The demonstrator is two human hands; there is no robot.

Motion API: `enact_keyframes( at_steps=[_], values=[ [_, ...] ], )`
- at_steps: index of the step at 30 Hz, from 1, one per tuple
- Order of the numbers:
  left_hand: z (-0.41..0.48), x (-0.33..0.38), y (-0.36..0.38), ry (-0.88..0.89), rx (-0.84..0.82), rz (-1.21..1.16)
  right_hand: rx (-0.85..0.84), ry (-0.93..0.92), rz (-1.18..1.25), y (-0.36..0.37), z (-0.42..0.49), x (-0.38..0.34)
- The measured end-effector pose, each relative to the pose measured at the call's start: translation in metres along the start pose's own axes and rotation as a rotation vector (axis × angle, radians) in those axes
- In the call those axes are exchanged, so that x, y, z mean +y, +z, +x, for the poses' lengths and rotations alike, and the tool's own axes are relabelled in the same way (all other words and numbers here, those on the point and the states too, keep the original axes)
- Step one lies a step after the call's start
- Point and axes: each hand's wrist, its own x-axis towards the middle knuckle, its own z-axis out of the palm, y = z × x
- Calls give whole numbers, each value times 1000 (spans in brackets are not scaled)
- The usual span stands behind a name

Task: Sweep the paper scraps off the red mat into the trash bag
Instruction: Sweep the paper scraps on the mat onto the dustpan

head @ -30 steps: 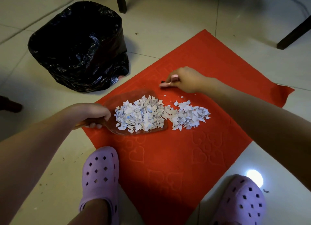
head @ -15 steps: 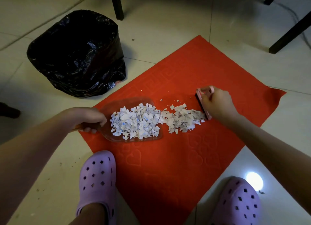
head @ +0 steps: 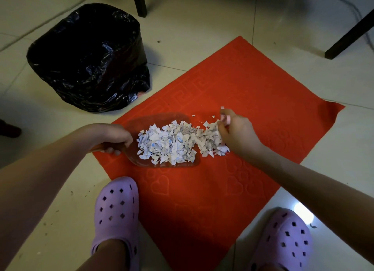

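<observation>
Leftward since half a second before, the right hand point(head: 236, 133) had carried its pink brush point(head: 226, 119) in against the loose heap, which had bunched closer to the pan's mouth; the left hand point(head: 113, 137) had kept its place. Right fingers were curled round the brush (only its pink top showed above the knuckles), and the hand sat at the three o'clock edge of the paper scraps point(head: 172, 145), touching them. Left fingers were wrapped round the handle of a clear dustpan point(head: 159, 116), at nine o'clock from the heap.

Most scraps lay inside the pan. A smaller share lay on the red mat point(head: 253, 92) just outside the pan's open lip, between it and the brush, with a few stray bits at twelve o'clock of the heap. Pan and heap sat on the mat's nine o'clock part, near its edge.

Off the mat, at ten o'clock from it and just beside its edge, stood the black trash bag point(head: 87, 56) on the tile floor point(head: 192, 27), apart from the pan. At six o'clock a left purple clog point(head: 115, 210) stood just beside the mat's edge, and a right purple clog point(head: 283, 242) stood on tile by the mat's lower corner. Dark furniture legs point(head: 348, 33) showed at twelve and two o'clock.
</observation>
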Motion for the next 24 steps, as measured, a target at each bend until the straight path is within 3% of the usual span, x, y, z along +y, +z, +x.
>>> enact_keyframes(
  at_steps=[6,10,13,17,24],
  values=[
    [2,2,0,14,-1,-15,71,-28,135,-3,12,-10],
    [1,2,2,18,1,-36,100,-42,35,-14,17,-2],
    [2,1,3,17,-2,-54,-1,-38,-93,-12,15,3],
    [2,1,3,10,-9,-40,-147,-109,-77,5,8,-15],
    [5,-3,6,23,-24,-46,-174,-205,-1,25,10,-51]
  ],
)
